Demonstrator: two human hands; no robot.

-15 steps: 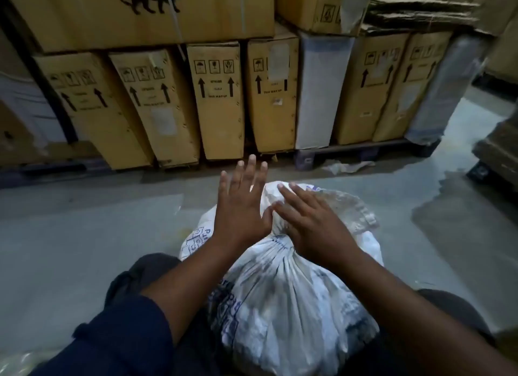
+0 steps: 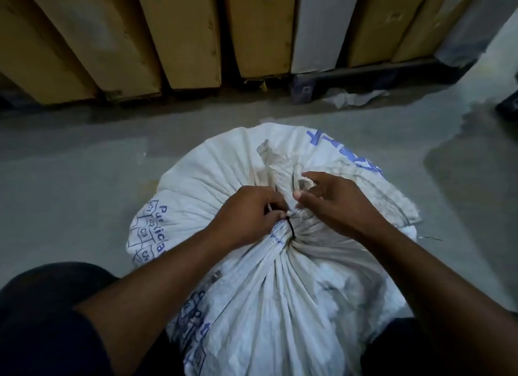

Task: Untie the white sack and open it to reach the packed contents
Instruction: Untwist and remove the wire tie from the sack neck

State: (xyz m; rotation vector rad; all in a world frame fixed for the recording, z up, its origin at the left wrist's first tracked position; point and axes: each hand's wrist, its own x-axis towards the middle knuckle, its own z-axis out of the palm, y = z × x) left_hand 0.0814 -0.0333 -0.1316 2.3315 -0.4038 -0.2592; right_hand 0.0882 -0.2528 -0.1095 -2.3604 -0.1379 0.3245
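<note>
A full white woven sack [image 2: 280,305] with blue print lies on the floor between my knees. Its neck is gathered and bound by a thin black tie [image 2: 291,229]. Beyond the tie the loose mouth of the sack fans out flat. My left hand [image 2: 246,215] is closed at the tie, fingertips pinching it on the left side of the neck. My right hand [image 2: 333,204] rests on the neck just right of the tie, thumb and forefinger pinching the gathered fabric. The contents are hidden inside.
Tall cardboard cartons [image 2: 182,33] stand in a row on a dark pallet [image 2: 350,75] beyond the sack. A crumpled scrap of white plastic [image 2: 350,98] lies by the pallet. Grey concrete floor [image 2: 70,179] surrounds the sack, with a darker wet patch at the right.
The head has tilted down and closer to the sack. Both hands, flat and spread on the sack before, have drawn together at the neck and pinched the tie and fabric.
</note>
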